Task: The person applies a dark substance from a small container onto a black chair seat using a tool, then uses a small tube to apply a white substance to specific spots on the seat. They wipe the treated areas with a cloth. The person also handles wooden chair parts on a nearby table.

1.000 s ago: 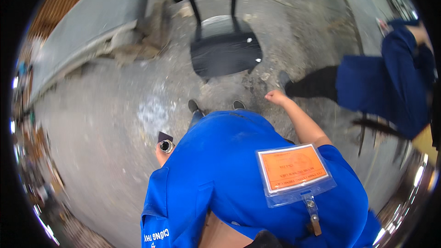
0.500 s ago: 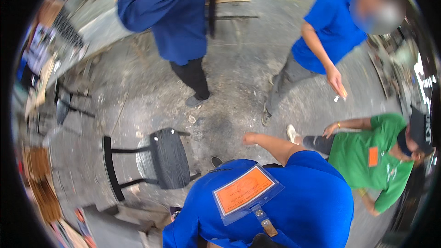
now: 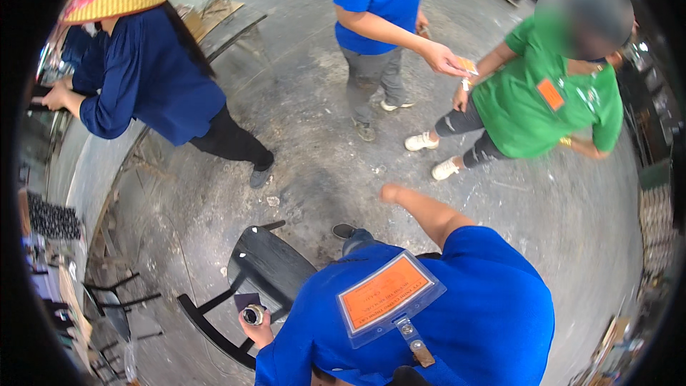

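One jar point(image 3: 253, 314), left hand point(image 3: 261, 332) clamped round it near chair point(image 3: 275, 263) edge, right hand point(image 3: 390, 193), fingers unclear, floor point(image 3: 314, 164) beyond

Soft, even light; bent, black-rimmed edges.
Around the black chair point(image 3: 275, 261) we see fair sharpness; right of it, the right hand point(image 3: 390, 194) smears (its fingers run together), and farther up-right a co-worker's head point(image 3: 586, 18) is heavily blurred.
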A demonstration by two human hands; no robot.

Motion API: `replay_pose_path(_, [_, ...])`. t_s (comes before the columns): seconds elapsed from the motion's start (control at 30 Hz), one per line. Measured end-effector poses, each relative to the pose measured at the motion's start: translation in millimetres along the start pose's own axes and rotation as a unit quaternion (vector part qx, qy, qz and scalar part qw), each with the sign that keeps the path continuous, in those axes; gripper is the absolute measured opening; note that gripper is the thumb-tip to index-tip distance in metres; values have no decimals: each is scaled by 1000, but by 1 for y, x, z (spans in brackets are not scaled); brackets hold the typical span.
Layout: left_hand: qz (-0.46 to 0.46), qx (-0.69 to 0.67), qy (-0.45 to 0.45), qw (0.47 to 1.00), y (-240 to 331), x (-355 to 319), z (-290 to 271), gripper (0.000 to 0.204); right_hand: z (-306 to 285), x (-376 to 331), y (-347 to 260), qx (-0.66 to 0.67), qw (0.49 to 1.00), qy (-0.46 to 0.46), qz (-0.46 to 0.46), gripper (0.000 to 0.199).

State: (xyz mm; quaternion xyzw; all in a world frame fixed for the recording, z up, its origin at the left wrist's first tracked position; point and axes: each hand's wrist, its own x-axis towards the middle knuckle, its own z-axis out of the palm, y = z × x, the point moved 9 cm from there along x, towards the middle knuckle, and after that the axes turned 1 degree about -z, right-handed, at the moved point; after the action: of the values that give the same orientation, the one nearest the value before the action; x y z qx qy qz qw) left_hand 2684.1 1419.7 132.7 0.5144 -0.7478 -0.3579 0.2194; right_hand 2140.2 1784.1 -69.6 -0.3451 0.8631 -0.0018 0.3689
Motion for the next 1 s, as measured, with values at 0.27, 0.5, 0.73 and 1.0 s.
replay_pose_path(0.27, [8, -36, -114, 993, -54, -3, 13, 79, 144, -143, -58, 38, 992, -115, -22, 30])
replay_pose_path(0.5, [-10, -34, -178, 983, -37, -33, 39, 65, 169, -155, -18, 2, 993, -110, 34, 35])
replay_pose_path(0.73, [26, -44, -155, 987, -38, -39, 59, 61, 153, -147, -19, 52, 997, -56, 22, 35])
replay_pose_path(1.0, [9, -73, -171, 983, -51, -43, 74, 56, 144, -136, -19, 29, 997, -69, 5, 36])
